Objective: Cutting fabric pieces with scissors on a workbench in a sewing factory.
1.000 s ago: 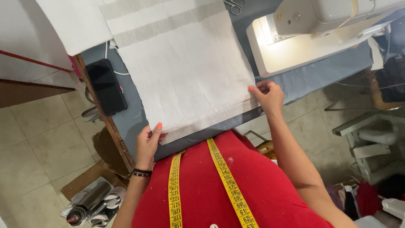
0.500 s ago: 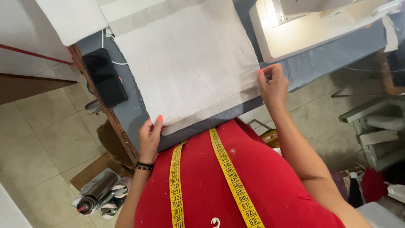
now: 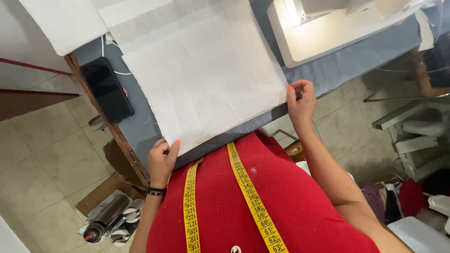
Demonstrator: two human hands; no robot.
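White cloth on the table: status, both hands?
Left hand and right hand each pinch a near corner of the white cloth, which lies flat. Phone to its left, sewing machine beyond; neither touches it.

The white fabric (image 3: 206, 79) looked matt and woven; the phone (image 3: 107, 90) glossy black; the sewing machine (image 3: 328, 28) smooth plastic.

Bright, even light, glare on the sewing machine (image 3: 328, 28), sharp throughout.
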